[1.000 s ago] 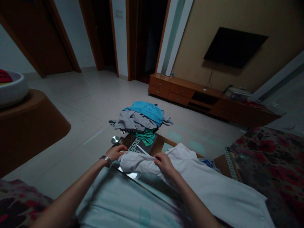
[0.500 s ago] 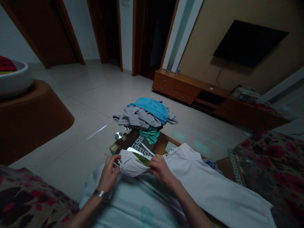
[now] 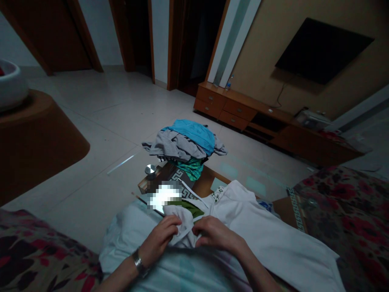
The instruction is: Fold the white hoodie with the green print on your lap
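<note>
Head-camera view, dim living room: your left hand [image 3: 159,241] and right hand [image 3: 214,234] meet at the lower centre of the frame, both closed on a bunched fold of the white garment [image 3: 273,239]. Your left fingers [image 3: 172,225] curl over the gathered cloth from the left, and your right fingers [image 3: 200,231] pinch the same bunch from the right, so the two hands sit just beside each other with the fabric between them. A wristwatch [image 3: 138,261] shows on your left wrist.

From your grip, the white garment spreads toward the lower right of the frame, lying over a pale sheet [image 3: 127,231] and the near edge of the low table [image 3: 209,182]. A strip of green cloth [image 3: 191,207] shows just above the bunch.

At mid-frame, on the far end of the table, sits a pile of clothes [image 3: 185,144], blue on top, grey beneath, with a teal patterned piece hanging under it. A small round metal object [image 3: 150,169] lies just left of the pile.

Floral cushions [image 3: 340,202] fill the right edge. A wooden TV cabinet [image 3: 243,115] runs along the wall at upper right, below a dark wall-mounted screen [image 3: 323,50].
</note>
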A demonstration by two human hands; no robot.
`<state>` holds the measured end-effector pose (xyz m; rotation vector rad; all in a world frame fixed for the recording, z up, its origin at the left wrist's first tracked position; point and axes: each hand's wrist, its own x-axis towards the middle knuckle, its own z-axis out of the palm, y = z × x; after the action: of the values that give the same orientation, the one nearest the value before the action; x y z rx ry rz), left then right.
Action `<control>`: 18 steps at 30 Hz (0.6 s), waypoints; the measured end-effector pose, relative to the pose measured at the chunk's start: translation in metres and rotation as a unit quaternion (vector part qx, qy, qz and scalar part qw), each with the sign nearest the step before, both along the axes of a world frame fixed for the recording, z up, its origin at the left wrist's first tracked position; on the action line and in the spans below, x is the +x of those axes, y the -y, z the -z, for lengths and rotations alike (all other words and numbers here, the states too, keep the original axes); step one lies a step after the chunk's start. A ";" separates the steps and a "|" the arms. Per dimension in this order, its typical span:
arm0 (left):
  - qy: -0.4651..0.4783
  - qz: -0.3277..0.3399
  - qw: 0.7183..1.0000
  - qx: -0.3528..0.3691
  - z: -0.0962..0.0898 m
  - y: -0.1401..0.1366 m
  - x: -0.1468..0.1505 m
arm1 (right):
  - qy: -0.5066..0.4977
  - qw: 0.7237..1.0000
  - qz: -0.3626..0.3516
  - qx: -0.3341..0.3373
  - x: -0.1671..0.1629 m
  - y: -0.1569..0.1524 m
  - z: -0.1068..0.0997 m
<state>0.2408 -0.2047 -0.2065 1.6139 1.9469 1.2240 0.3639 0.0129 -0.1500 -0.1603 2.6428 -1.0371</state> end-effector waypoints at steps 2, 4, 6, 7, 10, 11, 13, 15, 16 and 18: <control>0.012 0.032 0.999 0.003 -0.005 -0.003 0.005 | 0.013 0.999 0.035 -0.029 0.000 0.003 -0.009; 0.024 0.055 0.998 -0.007 -0.010 -0.007 0.007 | 0.017 0.994 0.080 -0.069 -0.002 0.006 -0.016; 0.022 0.073 0.997 -0.022 -0.015 -0.012 0.008 | 0.016 0.987 0.123 -0.098 -0.004 0.009 -0.020; 0.015 0.082 0.996 -0.029 -0.015 -0.014 0.009 | 0.012 0.985 0.138 -0.102 -0.004 0.010 -0.020; -0.032 0.099 0.993 -0.062 -0.012 -0.017 0.010 | -0.002 0.986 0.143 -0.087 -0.004 0.011 -0.017; -0.049 0.101 0.991 -0.074 -0.010 -0.017 0.010 | -0.005 0.987 0.138 -0.082 -0.003 0.011 -0.016; -0.073 0.096 0.989 -0.088 -0.006 -0.016 0.009 | -0.010 0.987 0.140 -0.081 0.001 0.008 -0.013; -0.063 0.074 0.992 -0.082 -0.006 -0.015 0.003 | -0.026 0.980 0.175 -0.085 0.006 0.002 -0.011; -0.043 0.049 0.995 -0.071 -0.008 -0.014 -0.002 | -0.039 0.974 0.205 -0.089 0.010 -0.002 -0.009; 0.024 -0.038 0.998 -0.047 -0.015 -0.013 -0.019 | -0.071 0.953 0.277 -0.101 0.019 -0.014 -0.004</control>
<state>0.2215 -0.1920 -0.1911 1.4643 2.0207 1.1680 0.3830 0.0273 -0.1463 0.5158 2.7706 -1.5168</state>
